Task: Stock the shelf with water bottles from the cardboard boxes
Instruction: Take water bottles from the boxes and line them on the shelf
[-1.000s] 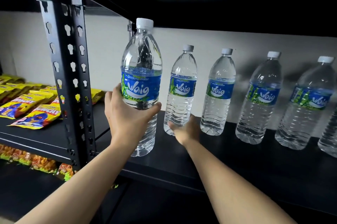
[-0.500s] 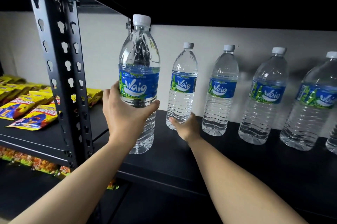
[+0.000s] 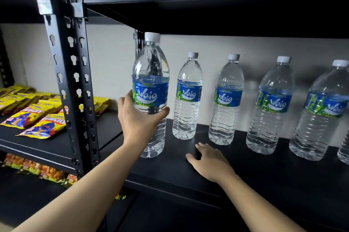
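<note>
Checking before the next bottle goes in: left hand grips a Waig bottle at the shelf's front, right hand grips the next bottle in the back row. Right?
Not quite. The head view shows the right hand open, gripping nothing. The left hand does grip the Waig bottle.

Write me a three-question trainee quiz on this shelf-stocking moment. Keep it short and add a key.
1. True or false: the left hand grips the held bottle around its cap.
2. Multiple choice: the right hand is A) holding a bottle, B) empty, fingers spread over the black shelf, C) out of view.
3. Fill in: the yellow snack packs lie in the bay to the ____ of the upright post.

Key: 1 false, it grips the body just below the label. 2 B. 3 left.
</note>
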{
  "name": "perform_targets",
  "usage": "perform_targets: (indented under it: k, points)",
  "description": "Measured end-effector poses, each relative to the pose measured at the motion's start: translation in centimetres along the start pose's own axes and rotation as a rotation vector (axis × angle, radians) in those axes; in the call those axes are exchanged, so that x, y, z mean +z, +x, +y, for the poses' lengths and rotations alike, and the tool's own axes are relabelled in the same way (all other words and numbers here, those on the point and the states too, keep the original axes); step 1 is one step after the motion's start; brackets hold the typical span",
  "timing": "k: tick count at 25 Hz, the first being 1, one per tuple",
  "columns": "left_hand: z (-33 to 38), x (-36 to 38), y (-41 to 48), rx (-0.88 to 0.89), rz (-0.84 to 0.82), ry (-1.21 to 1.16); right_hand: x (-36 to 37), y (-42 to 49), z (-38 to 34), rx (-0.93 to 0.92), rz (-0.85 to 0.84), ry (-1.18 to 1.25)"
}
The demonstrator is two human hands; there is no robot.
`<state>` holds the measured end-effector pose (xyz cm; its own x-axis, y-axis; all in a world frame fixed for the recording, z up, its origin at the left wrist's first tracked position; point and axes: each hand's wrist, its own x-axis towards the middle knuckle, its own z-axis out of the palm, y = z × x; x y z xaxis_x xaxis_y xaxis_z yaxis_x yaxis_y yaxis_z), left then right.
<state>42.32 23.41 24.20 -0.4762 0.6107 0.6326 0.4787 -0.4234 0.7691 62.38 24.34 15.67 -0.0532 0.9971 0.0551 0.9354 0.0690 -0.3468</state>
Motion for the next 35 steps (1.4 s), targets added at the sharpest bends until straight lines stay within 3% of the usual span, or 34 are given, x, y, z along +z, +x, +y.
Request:
perform_targets:
  k: [13, 19, 24, 27, 31, 35]
  points:
    - [-3.2, 3.4, 2.0, 0.034, -0.076, 0.035, -0.4, -0.4, -0.2, 0.004, 0.013, -0.047]
    - [-6.1, 3.0, 2.4, -0.008, -0.231, 0.042, 0.1, -0.3, -0.2, 0.055, 0.049, -0.007]
    - [-9.9, 2.2, 0.0, -0.129, -0.475, 0.097, -0.2, -1.0, -0.7, 0.07, 0.071, -0.027]
    - [-10.6, 3.0, -0.1, -0.232, -0.454, 0.106, -0.6, -1.5, -0.9, 0.101, 0.106, -0.057]
    - [-10.7, 5.6, 1.7, -0.297, -0.405, 0.32, -0.8, -1.5, -1.0, 0.108, 0.098, -0.047]
    - [-12.0, 8.0, 3.3, -0.303, -0.437, 0.283, -0.9, -1.0, -0.6, 0.119, 0.097, -0.006]
